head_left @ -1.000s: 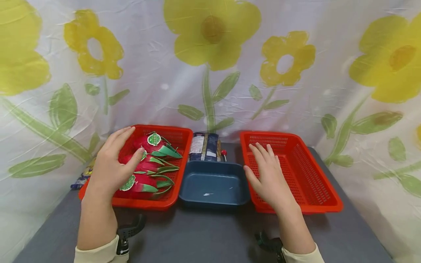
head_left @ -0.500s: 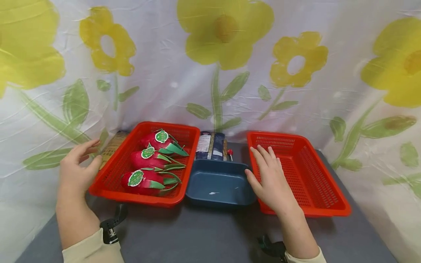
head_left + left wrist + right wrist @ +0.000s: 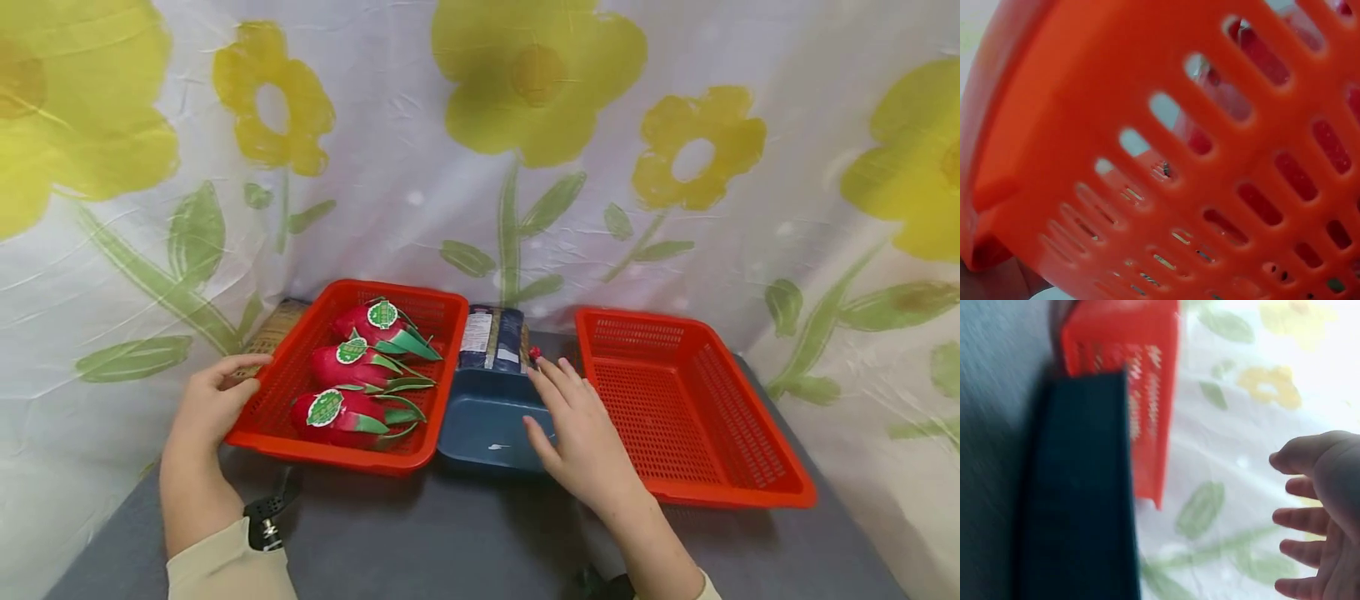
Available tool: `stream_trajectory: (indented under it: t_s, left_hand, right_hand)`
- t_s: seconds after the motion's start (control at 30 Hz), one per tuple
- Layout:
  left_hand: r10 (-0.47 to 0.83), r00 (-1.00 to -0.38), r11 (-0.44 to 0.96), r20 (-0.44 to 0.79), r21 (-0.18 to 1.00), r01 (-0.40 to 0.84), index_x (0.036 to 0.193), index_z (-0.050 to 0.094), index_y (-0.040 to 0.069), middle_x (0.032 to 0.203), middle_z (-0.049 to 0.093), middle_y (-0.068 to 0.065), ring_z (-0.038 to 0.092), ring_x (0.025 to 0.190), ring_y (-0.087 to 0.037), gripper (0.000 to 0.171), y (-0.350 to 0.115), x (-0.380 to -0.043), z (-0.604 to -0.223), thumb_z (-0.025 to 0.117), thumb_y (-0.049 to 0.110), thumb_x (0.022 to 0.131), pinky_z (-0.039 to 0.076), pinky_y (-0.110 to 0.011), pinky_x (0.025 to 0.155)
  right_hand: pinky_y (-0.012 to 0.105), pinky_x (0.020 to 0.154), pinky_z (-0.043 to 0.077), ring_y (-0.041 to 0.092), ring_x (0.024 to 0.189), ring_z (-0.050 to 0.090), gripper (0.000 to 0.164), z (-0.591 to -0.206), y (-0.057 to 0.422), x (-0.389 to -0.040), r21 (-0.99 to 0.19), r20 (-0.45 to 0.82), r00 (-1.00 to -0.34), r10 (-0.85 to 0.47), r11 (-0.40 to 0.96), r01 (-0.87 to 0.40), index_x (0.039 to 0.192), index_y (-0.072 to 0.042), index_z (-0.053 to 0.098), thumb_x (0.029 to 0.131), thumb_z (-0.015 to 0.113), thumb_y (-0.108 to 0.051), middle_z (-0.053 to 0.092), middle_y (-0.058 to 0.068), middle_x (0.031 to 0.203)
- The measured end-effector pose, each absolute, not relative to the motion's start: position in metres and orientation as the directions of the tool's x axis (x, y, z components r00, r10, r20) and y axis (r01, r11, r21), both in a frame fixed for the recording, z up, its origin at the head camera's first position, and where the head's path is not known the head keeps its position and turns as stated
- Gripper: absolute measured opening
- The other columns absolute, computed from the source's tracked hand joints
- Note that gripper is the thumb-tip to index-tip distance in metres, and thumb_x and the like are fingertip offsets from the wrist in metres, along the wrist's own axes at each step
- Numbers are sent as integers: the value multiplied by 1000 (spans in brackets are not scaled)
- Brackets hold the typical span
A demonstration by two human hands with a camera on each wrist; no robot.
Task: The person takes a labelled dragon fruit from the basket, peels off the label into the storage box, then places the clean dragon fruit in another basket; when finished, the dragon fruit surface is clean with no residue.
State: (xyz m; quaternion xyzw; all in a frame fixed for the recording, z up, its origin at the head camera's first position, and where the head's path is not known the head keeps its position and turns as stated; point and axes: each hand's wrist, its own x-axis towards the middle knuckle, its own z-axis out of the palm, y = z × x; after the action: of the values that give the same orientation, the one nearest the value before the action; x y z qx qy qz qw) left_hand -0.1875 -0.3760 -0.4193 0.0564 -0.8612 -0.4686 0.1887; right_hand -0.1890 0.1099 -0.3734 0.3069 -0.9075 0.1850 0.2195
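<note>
My left hand [image 3: 207, 406] is at the left rim of a red perforated basket [image 3: 251, 437], with fingers and thumb apart and their tips at the rim's outer side. Whether they touch it, I cannot tell. Inside lie three artificial dragon fruits with green leaves and labels: a far one [image 3: 360, 321], a middle one [image 3: 335, 372] and a near one [image 3: 345, 417]. The left wrist view is filled by the basket's slotted wall [image 3: 1116, 94]. My right hand [image 3: 581, 433] hovers over the right part of a dark blue tray [image 3: 468, 454], fingers spread, holding nothing.
Another red basket [image 3: 667, 417] stands right of the tray. Behind the tray are a dark blue printed packet [image 3: 493, 340] and a small red lollipop [image 3: 535, 353]. A brownish bag [image 3: 279, 327] lies behind the left basket. A flowered curtain [image 3: 375, 233] closes the back.
My left hand has moved from over the left basket out past its left side, then back in to the rim. My right hand has shifted left over the tray. The head view has turned slightly left.
</note>
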Motion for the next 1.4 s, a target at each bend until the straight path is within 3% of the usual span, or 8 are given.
stream_trajectory:
  t_s: [0.13,0.37,0.43,0.6,0.8,1.03,1.23,1.4]
  left_hand:
    - [-258,-938,593,230,805,34,137,62,1,129,60,-27,57,80,-1,39,-376,-188,-417,54,11,100,50,-19,66]
    - [-267,-946,590,185,808,-9,139,62,0,120,64,-28,61,79,-7,41,-376,-190,-418,52,15,102,50,-19,67]
    - [-265,-947,581,180,814,-8,139,61,0,120,64,-28,62,80,-8,41,-375,-191,-419,51,14,102,51,-19,67]
    - [-274,-946,570,175,822,-13,139,61,0,126,62,-29,60,86,-12,40,-372,-192,-421,50,12,103,48,-17,70]
    - [-295,-945,541,138,840,-46,142,60,2,131,61,-30,60,86,-9,41,-373,-192,-420,48,14,104,48,-17,71]
    - [-302,-948,508,99,858,-72,144,58,4,134,59,-30,64,93,-19,43,-374,-192,-417,47,18,105,51,-19,72]
    - [-304,-949,486,80,870,-82,145,57,5,137,58,-29,64,93,-16,43,-375,-192,-418,47,19,106,51,-19,72]
    - [-304,-950,466,69,880,-85,146,57,6,138,57,-29,63,93,-15,43,-374,-191,-418,46,18,106,52,-20,73]
  right_hand:
    - [57,112,38,30,145,41,62,-381,86,-184,-197,506,-663,-551,674,-712,150,-12,52,94,73,-28,48,9,155]
    - [33,88,57,14,116,62,55,-380,39,-175,-229,494,-617,-612,593,-772,148,-16,54,97,70,-29,59,0,136]
    - [29,79,58,11,104,63,53,-378,26,-174,-227,491,-597,-635,568,-791,147,-16,55,98,68,-29,60,-1,132]
    - [27,76,57,11,98,64,47,-378,-7,-180,-205,479,-554,-681,527,-825,141,-16,60,96,70,-27,63,-1,129]
    - [22,80,55,8,99,64,42,-384,-47,-197,-217,344,-631,-695,595,-774,131,-18,68,93,77,-33,67,-3,119]
    - [26,69,52,8,83,57,33,-388,-88,-211,-255,102,-767,-634,728,-636,102,-21,68,85,82,-45,63,-8,90]
    - [26,65,51,9,78,58,29,-394,-103,-219,-287,77,-798,-598,753,-592,87,-23,62,81,86,-38,62,-8,82]
    - [25,68,52,9,79,56,32,-396,-101,-221,-338,64,-801,-595,743,-578,93,-21,61,80,87,-33,60,-7,87]
